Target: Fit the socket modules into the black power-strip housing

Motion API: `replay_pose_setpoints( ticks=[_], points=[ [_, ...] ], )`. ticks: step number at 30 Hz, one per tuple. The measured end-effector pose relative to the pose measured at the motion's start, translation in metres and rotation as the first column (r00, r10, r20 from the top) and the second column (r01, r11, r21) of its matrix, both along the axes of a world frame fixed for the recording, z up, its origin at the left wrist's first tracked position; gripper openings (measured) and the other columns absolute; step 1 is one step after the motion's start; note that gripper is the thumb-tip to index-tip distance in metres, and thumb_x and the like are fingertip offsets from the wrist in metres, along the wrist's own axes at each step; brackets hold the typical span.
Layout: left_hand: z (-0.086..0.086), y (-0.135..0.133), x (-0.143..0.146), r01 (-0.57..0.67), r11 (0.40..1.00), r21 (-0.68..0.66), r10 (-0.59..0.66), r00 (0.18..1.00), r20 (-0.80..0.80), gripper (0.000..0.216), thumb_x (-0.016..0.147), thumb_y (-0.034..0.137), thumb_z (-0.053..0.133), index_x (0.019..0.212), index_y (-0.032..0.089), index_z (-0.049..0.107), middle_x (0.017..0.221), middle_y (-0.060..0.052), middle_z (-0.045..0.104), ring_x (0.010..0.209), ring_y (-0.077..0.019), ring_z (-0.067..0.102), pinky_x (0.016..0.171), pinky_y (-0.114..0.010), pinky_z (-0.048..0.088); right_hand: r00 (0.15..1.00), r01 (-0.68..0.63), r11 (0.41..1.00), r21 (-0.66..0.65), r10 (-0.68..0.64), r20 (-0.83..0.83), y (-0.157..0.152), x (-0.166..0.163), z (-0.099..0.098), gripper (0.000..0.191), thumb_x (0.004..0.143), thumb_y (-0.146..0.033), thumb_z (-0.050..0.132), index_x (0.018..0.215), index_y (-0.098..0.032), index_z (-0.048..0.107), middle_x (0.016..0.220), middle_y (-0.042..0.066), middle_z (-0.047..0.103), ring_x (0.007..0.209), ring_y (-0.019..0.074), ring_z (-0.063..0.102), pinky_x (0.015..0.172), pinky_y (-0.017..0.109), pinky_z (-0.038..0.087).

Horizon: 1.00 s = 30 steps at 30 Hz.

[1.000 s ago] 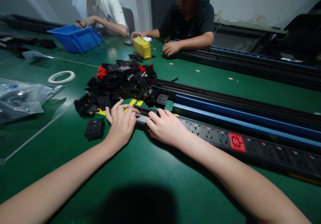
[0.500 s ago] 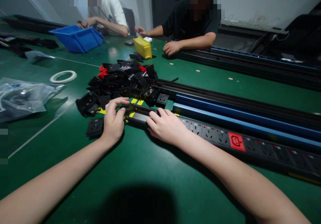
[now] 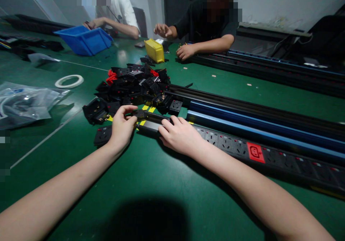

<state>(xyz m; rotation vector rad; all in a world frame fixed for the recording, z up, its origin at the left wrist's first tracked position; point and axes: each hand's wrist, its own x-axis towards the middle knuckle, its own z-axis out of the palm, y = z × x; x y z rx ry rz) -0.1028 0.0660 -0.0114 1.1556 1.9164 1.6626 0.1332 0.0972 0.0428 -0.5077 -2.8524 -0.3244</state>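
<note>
A long black power strip (image 3: 275, 157) runs from the middle of the table to the right edge, with a row of sockets and one red socket in it. At its left end, the metal channel (image 3: 151, 126) is open on top. My left hand (image 3: 122, 126) pinches a small black socket module (image 3: 140, 115) between thumb and fingers, at that open end. My right hand (image 3: 180, 133) lies over the strip, its fingers bent round the channel's edges. Beside my left wrist is a loose socket module (image 3: 102, 135), face up.
A heap of black socket modules (image 3: 134, 82) lies behind my hands. Blue rails (image 3: 242, 127) lie behind the strip. Farther off are a blue bin (image 3: 83, 41), a yellow box (image 3: 154, 50) and two people. On the left are a tape roll (image 3: 69, 81) and a plastic bag (image 3: 29, 102).
My left hand has tilted the socket module slightly at the channel's end; my right hand has stayed on the strip. Across the table, one person's hand has lifted from beside the yellow box.
</note>
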Motion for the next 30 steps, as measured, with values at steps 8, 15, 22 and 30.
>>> replay_pose_setpoints(
  ticks=[8,15,22,30],
  points=[
    [0.0043,-0.0014,0.0029,0.058,0.998,0.004,-0.057,0.996,-0.074,0.044,0.069,0.014,0.059,0.111,0.022,0.070,0.122,-0.006,0.071,0.114,-0.0247,0.065,0.095,-0.038,0.052,1.000,0.002,1.000,-0.001,-0.002,0.009,-0.0002,0.0001,0.0006,0.025,0.104,-0.029,0.041,0.107,-0.016,0.062,0.107,0.011,0.064,0.098,0.0286,0.058,0.074,0.039,0.045],
    [0.0033,-0.0026,0.0011,0.092,0.996,0.013,-0.089,0.987,-0.133,0.044,0.070,0.013,0.061,0.112,0.022,0.071,0.124,-0.006,0.071,0.124,-0.0264,0.061,0.110,-0.043,0.045,1.000,0.003,1.000,-0.001,-0.003,0.010,-0.0005,0.0004,0.0006,0.025,0.104,-0.028,0.041,0.107,-0.016,0.062,0.107,0.011,0.064,0.099,0.0290,0.058,0.075,0.040,0.045],
    [0.0038,-0.0023,0.0025,0.070,0.997,-0.033,-0.073,0.992,-0.106,0.037,0.070,0.017,0.063,0.106,0.020,0.071,0.111,-0.006,0.072,0.108,-0.0257,0.065,0.104,-0.044,0.048,1.000,0.002,1.000,0.000,-0.002,0.007,0.0003,0.0000,0.0008,0.024,0.103,-0.028,0.041,0.107,-0.016,0.062,0.107,0.011,0.064,0.098,0.0289,0.058,0.075,0.040,0.045],
    [0.0016,-0.0004,0.0005,0.035,0.999,-0.027,-0.038,0.995,-0.096,0.031,0.067,0.020,0.065,0.098,0.021,0.065,0.105,-0.005,0.067,0.105,-0.0249,0.062,0.102,-0.042,0.047,1.000,0.003,1.000,-0.008,-0.003,0.008,-0.0003,0.0007,0.0010,0.024,0.103,-0.028,0.042,0.107,-0.016,0.062,0.108,0.011,0.064,0.098,0.0286,0.058,0.074,0.039,0.045]
  ],
)
